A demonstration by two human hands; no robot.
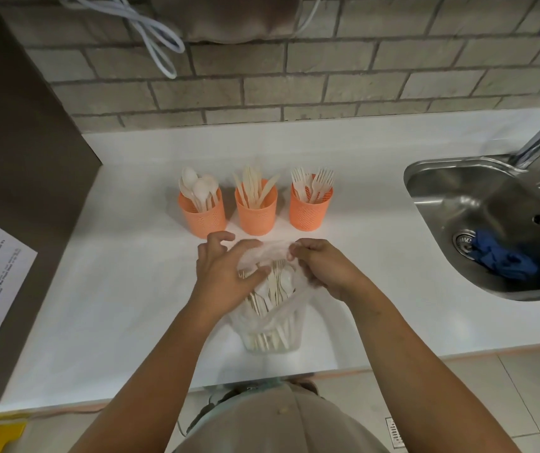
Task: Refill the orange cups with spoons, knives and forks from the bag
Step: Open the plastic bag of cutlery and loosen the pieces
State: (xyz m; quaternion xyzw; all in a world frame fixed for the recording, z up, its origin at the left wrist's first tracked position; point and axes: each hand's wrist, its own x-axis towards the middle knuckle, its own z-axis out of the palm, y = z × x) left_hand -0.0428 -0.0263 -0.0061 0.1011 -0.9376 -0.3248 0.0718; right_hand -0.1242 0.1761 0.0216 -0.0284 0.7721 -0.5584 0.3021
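1. Both hands work the clear plastic bag (271, 331) on the counter (98, 289), near three orange cups (255, 210): left hand (226, 273) grips its mouth, right hand (324, 269) pinches the rim.
2. Spread the opening wide before lifting cutlery out by type.

On the white counter (124, 289), the left hand (226, 273) and right hand (322, 269) each pinch the mouth of a clear bag (271, 338) of pale cutlery, just before a row of orange cups: spoon cup (202, 219) left, knife cup (256, 214) middle, fork cup (310, 210) right.
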